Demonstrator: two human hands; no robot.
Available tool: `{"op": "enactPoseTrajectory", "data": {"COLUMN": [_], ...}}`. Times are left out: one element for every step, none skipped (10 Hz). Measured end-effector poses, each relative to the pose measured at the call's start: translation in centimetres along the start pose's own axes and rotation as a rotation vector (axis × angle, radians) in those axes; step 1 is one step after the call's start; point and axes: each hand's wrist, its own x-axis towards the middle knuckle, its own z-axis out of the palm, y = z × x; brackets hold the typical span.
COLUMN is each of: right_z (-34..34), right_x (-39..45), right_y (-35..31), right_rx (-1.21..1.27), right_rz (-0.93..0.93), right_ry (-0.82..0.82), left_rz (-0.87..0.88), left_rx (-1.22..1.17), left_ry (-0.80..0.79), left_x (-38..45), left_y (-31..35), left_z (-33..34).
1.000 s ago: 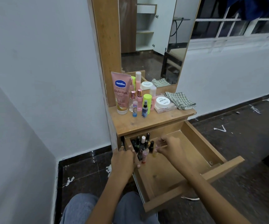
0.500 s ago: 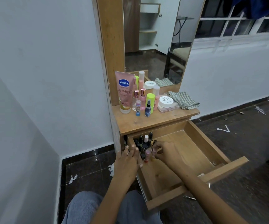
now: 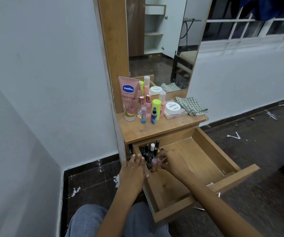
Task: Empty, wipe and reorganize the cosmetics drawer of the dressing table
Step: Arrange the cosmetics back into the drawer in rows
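Observation:
The wooden drawer point(image 3: 206, 147) of the dressing table stands pulled out. Several small nail polish bottles point(image 3: 152, 148) are clustered upright in its back left corner. My left hand point(image 3: 135, 170) lies with straight fingers on the drawer's left wall, beside the bottles. My right hand point(image 3: 171, 161) is inside the drawer, its fingers curled around a small pink bottle point(image 3: 159, 160) at the front of the cluster. Another pink bottle point(image 3: 153, 164) stands just left of it. On the tabletop point(image 3: 154, 129) stand a pink Vaseline tube point(image 3: 128, 98), several small bottles and a white jar point(image 3: 172, 108).
A checked cloth point(image 3: 190, 106) lies at the tabletop's right end. A mirror point(image 3: 161, 43) rises behind the table. White walls close in on the left. Dark tiled floor point(image 3: 257, 142) with paper scraps lies to the right. My knees in jeans point(image 3: 90, 221) are below.
My right hand has settled closer against the pink bottles at the front of the cluster. My left hand has stayed on the drawer's left wall. The view shifted slightly.

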Motion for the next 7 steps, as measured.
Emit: {"op": "enactPoseTrajectory", "data": {"right_z": [-0.56,-0.73,-0.44,-0.39,-0.34,-0.31,-0.30], "right_x": [0.01,-0.03,0.04,-0.02,-0.05,0.08,0.21], "right_y": [-0.02,0.11,0.11,0.33,0.40,0.27,0.15], "right_rx": [-0.075,-0.112,-0.092,-0.091,-0.093,-0.082,-0.087], "right_rz": [-0.057,-0.065,-0.058,-0.033,-0.032,-0.033,-0.035], "right_ry": [-0.023,-0.001,-0.019,-0.005,0.006,0.003,-0.028], "left_rz": [-0.014,0.002,0.009,0.010,0.000,0.004,0.001], "left_rx": [0.040,0.024,0.036,0.026,0.025,0.021,0.018], "left_ry": [-0.025,0.008,0.002,-0.004,-0.015,-0.009,-0.007], "left_x": [0.00,0.10,0.21,0.37,0.39,0.27,0.22], "left_y": [-0.06,0.00,0.01,0.03,0.11,0.06,0.08], "left_z": [0.17,0.27,0.03,-0.03,-0.19,-0.15,-0.18]}}
